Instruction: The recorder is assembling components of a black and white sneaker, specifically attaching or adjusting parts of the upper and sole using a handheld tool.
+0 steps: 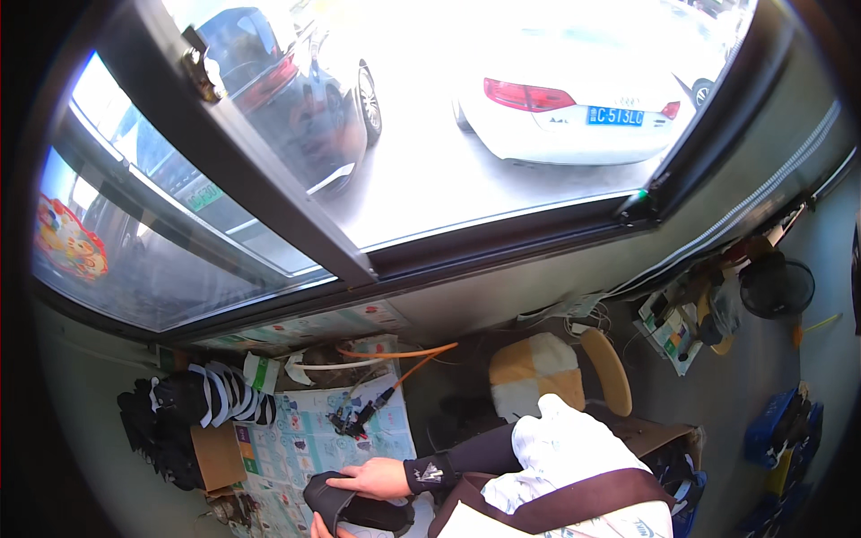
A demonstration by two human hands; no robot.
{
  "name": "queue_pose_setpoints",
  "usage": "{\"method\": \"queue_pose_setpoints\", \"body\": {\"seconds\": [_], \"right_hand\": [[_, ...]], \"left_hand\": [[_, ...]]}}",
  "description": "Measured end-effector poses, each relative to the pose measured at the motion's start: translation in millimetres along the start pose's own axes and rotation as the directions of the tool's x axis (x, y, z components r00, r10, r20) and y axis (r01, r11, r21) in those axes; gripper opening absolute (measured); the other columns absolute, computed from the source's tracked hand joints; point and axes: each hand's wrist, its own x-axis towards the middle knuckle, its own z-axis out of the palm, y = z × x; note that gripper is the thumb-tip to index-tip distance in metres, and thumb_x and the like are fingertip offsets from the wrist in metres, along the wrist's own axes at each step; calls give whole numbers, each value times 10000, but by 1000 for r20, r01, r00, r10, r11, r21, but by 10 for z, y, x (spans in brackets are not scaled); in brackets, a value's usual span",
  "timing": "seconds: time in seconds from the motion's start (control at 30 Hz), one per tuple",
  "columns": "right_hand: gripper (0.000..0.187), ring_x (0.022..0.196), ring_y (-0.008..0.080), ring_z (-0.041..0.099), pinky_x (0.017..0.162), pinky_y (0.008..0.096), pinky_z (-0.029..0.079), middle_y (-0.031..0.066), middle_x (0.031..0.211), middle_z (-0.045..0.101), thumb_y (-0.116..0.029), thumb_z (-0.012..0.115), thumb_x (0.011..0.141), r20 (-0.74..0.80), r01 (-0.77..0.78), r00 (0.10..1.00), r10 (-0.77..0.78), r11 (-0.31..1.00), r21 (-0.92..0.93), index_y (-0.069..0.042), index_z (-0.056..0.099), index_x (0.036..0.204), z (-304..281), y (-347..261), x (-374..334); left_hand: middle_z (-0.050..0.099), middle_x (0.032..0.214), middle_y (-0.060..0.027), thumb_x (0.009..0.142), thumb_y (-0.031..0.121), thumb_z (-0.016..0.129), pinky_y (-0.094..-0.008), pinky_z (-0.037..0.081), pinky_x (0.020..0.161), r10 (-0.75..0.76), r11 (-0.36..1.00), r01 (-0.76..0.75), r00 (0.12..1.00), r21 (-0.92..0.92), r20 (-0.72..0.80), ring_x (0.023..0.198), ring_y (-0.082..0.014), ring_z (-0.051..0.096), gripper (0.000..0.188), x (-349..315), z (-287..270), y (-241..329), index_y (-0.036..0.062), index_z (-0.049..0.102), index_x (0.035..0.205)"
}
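A black shoe (323, 492), or a shoe upper, is held low over the table, with its dark opening facing up. My right hand (381, 477), in a dark sleeve, lies across its top with the fingers closed on it. Below it, at the bottom edge of the picture, my left hand (319, 526) grips the near side; only some of its fingers show. Just beyond, a black hand tool (363, 415) with an orange hose (414, 369) rests on the printed sheet (300, 435) covering the table.
At the left stand black-and-white striped pieces (224, 394) and a cardboard box (218, 455). A chair with a patchwork cushion (536, 372) is beyond my arm. Blue crates (773, 426) stand at the far right. A dark-framed window (502, 235) looks onto parked cars.
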Motion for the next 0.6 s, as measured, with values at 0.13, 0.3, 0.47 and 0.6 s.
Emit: {"method": "queue_pose_setpoints", "body": {"seconds": [0.13,0.3,0.47,0.6], "right_hand": [[598,750,384,669,639,480,533,193,1123,599,-180,609,923,26,93,995,-92,995,-23,-90,418,1482,97,-234,-195],[564,822,394,670,687,489,541,190,1125,600,-239,638,919,10,112,994,-113,993,19,-80,469,1432,27,-371,-435],[444,1076,338,626,892,436,546,144,1155,622,-271,747,866,-439,161,887,-145,987,-3,-52,598,1223,-741,-223,-692],[310,998,345,595,910,425,494,125,1036,635,-204,793,818,-937,-97,335,-100,985,-140,-36,642,1031,-2073,65,-1087]], "left_hand": [[662,1180,-202,965,273,590,-482,486,966,157,984,-144,981,108,-116,1086,-393,620,371,-349,-79,-246,69,695,1256],[687,1088,-202,906,33,640,-462,510,895,277,943,-241,950,231,-141,983,-377,640,276,-488,-196,-388,29,717,1172],[690,1115,-192,864,59,611,-460,489,954,336,915,-301,937,268,-93,1038,-390,641,379,-560,-528,-300,93,723,1224],[698,1098,-182,857,63,616,-463,499,931,359,905,-285,909,315,-210,1021,-388,647,363,-665,-801,-561,90,737,1198]]}}
